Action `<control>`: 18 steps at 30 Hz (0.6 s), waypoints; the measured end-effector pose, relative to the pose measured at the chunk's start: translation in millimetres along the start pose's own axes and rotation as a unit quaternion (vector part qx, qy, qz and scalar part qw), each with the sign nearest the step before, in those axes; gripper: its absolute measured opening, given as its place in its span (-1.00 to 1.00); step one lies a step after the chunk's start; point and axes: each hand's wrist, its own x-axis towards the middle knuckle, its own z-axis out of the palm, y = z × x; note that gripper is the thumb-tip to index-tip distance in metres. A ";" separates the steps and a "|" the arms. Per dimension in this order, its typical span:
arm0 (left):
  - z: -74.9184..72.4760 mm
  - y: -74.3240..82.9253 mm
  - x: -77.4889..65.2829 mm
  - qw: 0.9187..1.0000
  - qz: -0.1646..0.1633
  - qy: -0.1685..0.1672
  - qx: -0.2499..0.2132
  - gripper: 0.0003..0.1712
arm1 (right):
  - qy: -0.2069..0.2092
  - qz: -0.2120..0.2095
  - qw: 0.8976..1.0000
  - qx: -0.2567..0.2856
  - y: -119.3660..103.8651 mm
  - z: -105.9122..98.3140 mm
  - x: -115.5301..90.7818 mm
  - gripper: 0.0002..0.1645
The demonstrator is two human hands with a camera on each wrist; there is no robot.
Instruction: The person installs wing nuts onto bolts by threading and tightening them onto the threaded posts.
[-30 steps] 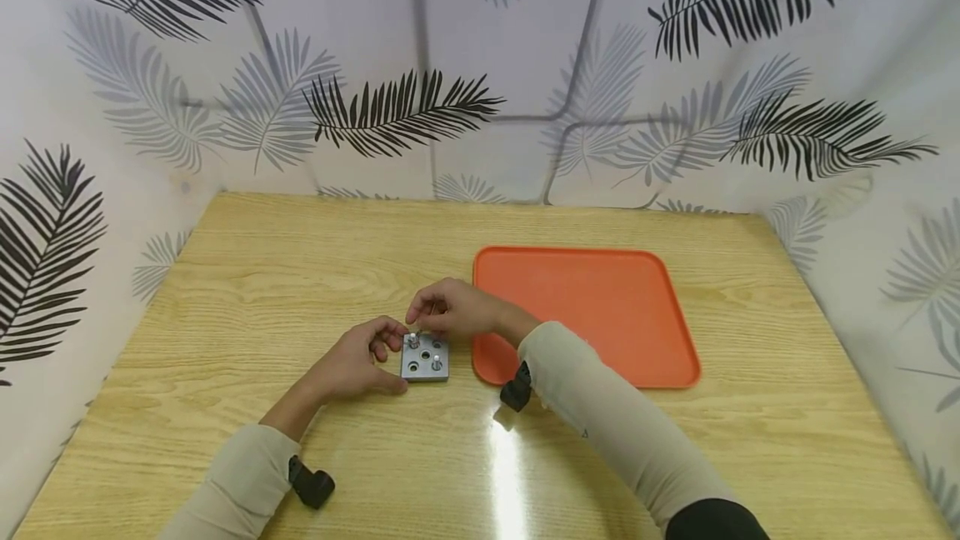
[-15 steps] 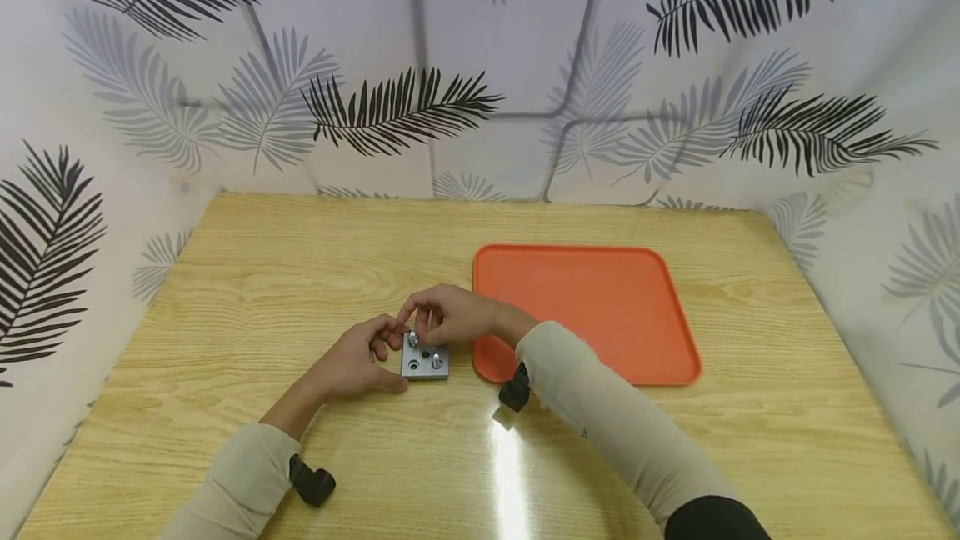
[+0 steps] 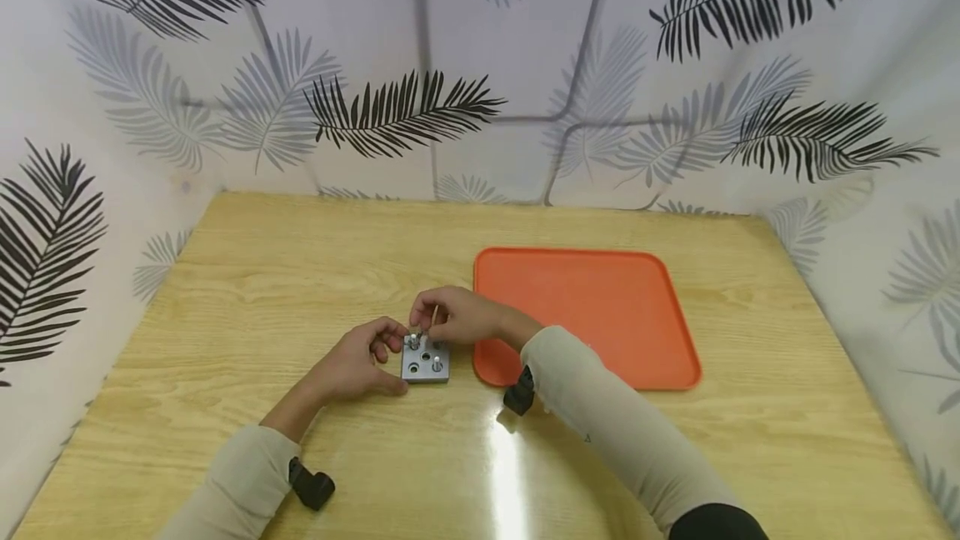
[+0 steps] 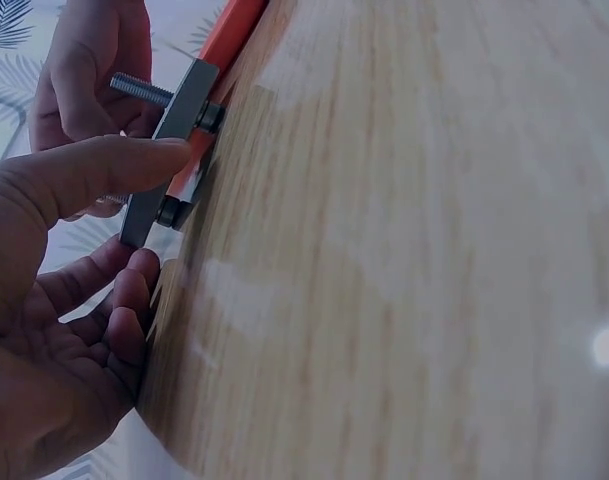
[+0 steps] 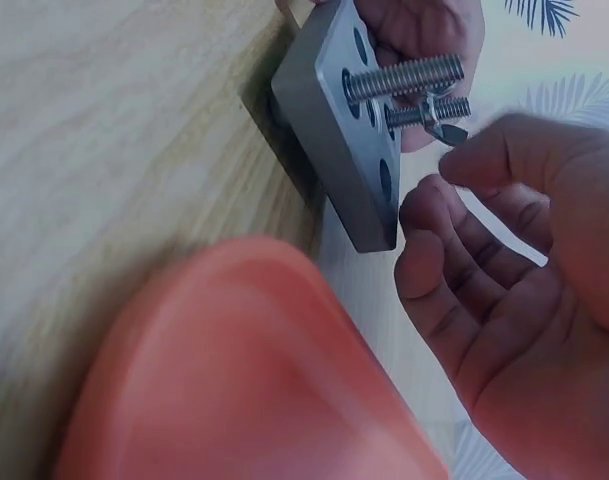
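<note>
A square grey metal plate [image 3: 418, 375] with several holes stands on the bolt heads [image 4: 171, 211] under it. Two threaded bolts [image 5: 409, 77] rise through its top. A wing nut [image 5: 444, 130] sits on the farther bolt's thread. My left hand [image 3: 348, 363] holds the plate's left side between thumb and fingers, the thumb near the front corner. My right hand [image 3: 461, 315] is bent over the plate's back edge, fingers curved and fingertips close by the wing nut, with a small gap showing in the right wrist view.
An orange-red tray [image 3: 585, 307] lies right of the plate, its left end partly beneath my right wrist. The wooden table [image 3: 300, 257] meets a leaf-patterned backdrop [image 3: 480, 65] behind. A black wrist camera [image 3: 311, 486] is strapped to my left sleeve.
My right fingers moved in around the wing nut on the far bolt, then drew slightly back to the right. My left hand and the plate stayed in place.
</note>
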 end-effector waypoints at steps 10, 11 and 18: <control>0.5 -0.9 0.4 1.000 -0.002 0.001 0.003 -0.27 | -0.004 -0.021 0.999 0.028 -1.6 -1.6 0.4 -0.79; 0.3 -0.9 0.5 1.000 -0.002 0.001 0.005 -0.28 | -0.009 -0.024 0.999 0.032 -1.8 -1.5 0.7 -0.78; 0.6 -1.9 0.6 1.000 -0.002 0.001 0.004 -0.32 | -0.034 -0.019 0.999 0.026 -1.0 2.0 2.9 -0.71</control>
